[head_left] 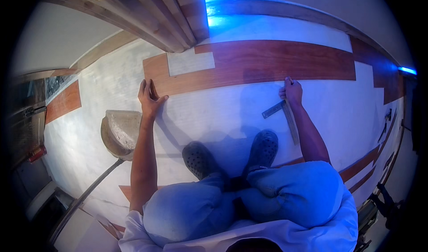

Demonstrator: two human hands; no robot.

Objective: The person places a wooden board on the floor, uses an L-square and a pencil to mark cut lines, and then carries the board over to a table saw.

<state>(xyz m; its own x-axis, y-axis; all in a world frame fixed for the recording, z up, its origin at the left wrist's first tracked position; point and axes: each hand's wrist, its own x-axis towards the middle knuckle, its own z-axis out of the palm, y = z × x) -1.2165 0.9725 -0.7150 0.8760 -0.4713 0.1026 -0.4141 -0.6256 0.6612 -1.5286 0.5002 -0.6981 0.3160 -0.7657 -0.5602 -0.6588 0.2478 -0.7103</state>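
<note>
A long, reddish-brown wood-grain plank strip lies at 12 o'clock on the smooth, pale whitish floor, flush along most of its far side with a second reddish-brown plank. The left hand is at 10 o'clock, its fingers spread rather than clenched, touching the strip around its left end, with the thumb by the near edge. The right hand is at 2 o'clock, its fingers curled in at that same near edge; whether they pinch the strip or merely press on it, I cannot tell.

Uneven pressure looks the likeliest trouble: if one hand pushes harder, the strip could pivot and the seam open at the other end. The curled fingers could also catch under the edge and lift it. A dark L-shaped square lies at 3 o'clock, close beside the right forearm, so a careless sweep of that arm could knock it. At 9 o'clock, the worn grey metal dustpan sits just beside the left forearm and might be bumped likewise. The strong blue light at 12 o'clock and the body's shadow could hide a narrow gap.
</note>
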